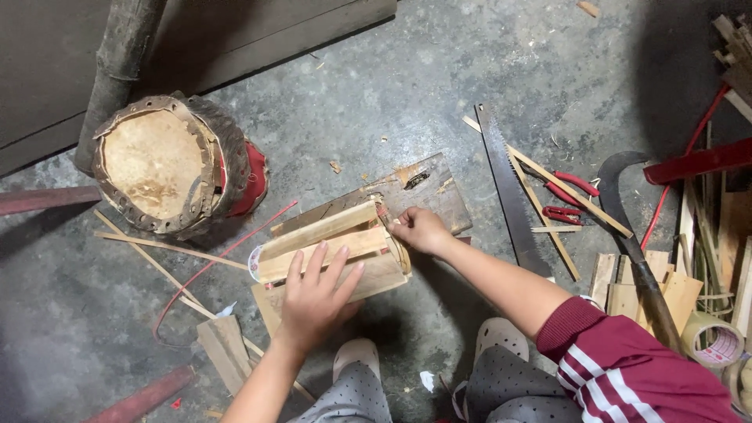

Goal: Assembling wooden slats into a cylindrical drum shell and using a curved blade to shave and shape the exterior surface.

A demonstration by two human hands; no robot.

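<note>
Head view shows my left hand [313,298] spread flat on the slatted bamboo cylinder [333,249] lying on the floor board [439,196], right hand [419,229] pinching its end ring; light, stiff, loosely joined, I judge, best steadied along the slats.

Head view: you look steeply down, close over the slatted wooden cylinder [333,247] lying on the concrete floor [439,70].

Slatted bamboo cylinder [337,247], pale yellow strips around round end rings, lies on its side on a dark wooden board [435,196] on the concrete floor [407,70], mid-frame, one slat gap facing up.
</note>
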